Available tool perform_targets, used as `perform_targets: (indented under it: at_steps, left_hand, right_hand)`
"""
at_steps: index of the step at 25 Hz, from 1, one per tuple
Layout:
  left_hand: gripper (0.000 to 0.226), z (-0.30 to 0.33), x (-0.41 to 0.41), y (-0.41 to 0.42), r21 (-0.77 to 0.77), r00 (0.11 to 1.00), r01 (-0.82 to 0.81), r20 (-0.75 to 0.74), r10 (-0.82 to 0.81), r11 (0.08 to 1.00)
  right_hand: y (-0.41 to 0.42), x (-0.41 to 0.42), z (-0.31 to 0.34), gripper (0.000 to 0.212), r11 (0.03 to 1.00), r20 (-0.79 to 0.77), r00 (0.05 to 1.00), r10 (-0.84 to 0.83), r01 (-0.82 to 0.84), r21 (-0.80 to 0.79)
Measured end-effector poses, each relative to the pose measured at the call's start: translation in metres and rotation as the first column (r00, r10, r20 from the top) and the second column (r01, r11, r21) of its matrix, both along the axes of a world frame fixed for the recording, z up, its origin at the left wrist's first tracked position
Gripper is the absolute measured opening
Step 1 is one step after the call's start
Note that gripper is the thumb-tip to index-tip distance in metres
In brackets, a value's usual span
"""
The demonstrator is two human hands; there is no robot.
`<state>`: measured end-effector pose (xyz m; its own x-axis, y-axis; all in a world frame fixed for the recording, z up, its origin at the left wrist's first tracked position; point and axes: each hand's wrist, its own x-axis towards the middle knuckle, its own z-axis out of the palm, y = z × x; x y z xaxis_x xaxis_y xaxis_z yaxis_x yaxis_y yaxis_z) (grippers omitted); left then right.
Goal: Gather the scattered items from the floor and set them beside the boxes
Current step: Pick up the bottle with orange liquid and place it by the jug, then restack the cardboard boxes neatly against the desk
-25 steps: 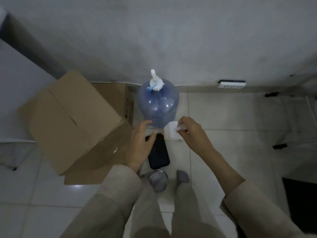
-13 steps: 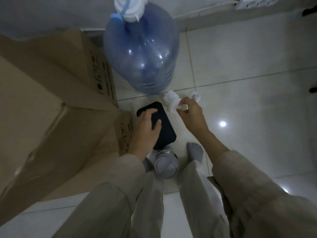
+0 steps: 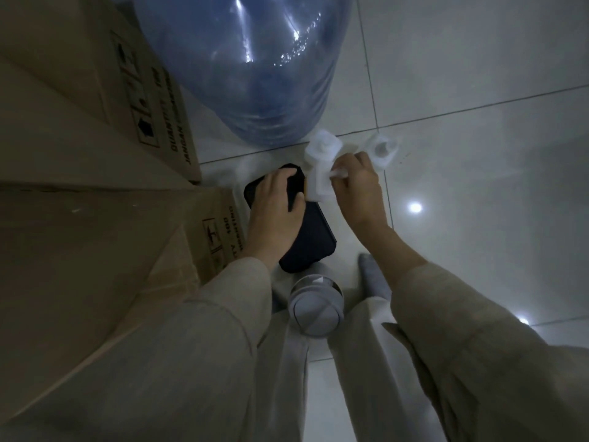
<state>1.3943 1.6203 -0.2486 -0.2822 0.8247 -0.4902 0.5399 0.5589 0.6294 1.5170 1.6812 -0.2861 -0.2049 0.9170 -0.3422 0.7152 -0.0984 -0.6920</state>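
Black case [image 3: 310,237] flat on floor tiles [image 3: 478,186], just beside cardboard boxes [image 3: 95,173] – your left hand [image 3: 274,215] on top, fingers curled over far end. White plastic piece [image 3: 320,173] at case's far corner, pinched by your right hand [image 3: 357,189]; its reflection on glossy tile behind. Blue water jug [image 3: 248,65] stands just beyond. Round grey lidded container [image 3: 315,309] on floor between your legs – near case's near end
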Motion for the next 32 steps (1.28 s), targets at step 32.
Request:
perform_targets:
  at_steps: [32]
  left_hand:
    - [0.060, 0.285, -0.117, -0.153, 0.253, 0.674, -0.424, -0.553, 0.490, 0.870]
  right_hand:
    - [-0.039, -0.196, 0.302, 0.047, 0.721, -0.365, 0.703, 0.611, -0.684, -0.111]
